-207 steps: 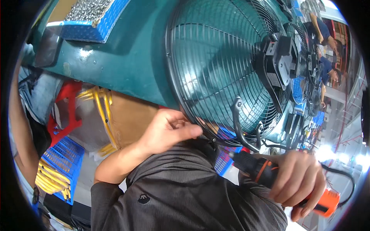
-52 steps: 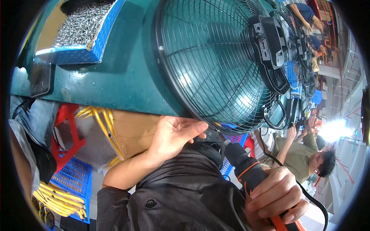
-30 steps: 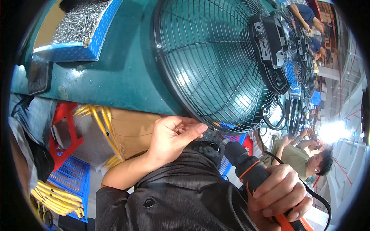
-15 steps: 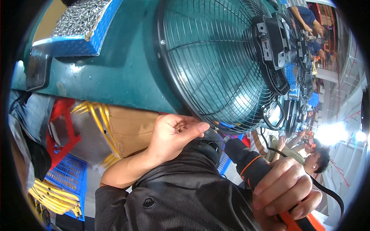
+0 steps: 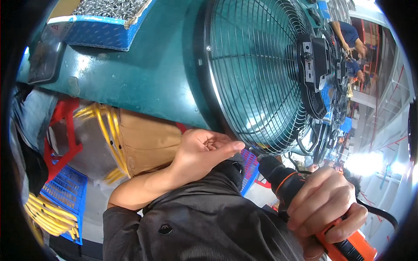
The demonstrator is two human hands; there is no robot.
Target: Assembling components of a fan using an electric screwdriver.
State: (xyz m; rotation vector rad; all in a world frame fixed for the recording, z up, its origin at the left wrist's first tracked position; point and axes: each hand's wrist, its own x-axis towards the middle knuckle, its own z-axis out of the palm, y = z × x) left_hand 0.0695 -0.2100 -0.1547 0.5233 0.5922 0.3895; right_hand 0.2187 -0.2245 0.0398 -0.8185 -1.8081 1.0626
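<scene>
A black wire fan guard (image 5: 257,74) stands on the green table, with a dark hub and bracket (image 5: 314,71) on its right side. Beneath its lower rim is my left hand (image 5: 204,152), fingers curled and thumb stretched along the rim; whatever the fingers hold is hidden. My right hand (image 5: 324,200) is wrapped round a black and orange power screwdriver (image 5: 283,178). The tool points up and left, its bit at the guard's lower rim near my left thumb. A dark cord (image 5: 379,212) shows behind my right hand.
At the upper left a blue cardboard box (image 5: 102,32) of screws sits on the green table (image 5: 143,82), beside a dark phone-like slab (image 5: 45,61). Below are a brown carton (image 5: 148,139), blue crates (image 5: 67,193) and yellow tubes (image 5: 50,213). More fans and people (image 5: 348,37) appear at the right.
The view has shifted; the fan guard and both hands appear slightly farther right, and the screw box higher. The screwdriver stays at the rim. A person at right is now mostly hidden behind my right hand.
</scene>
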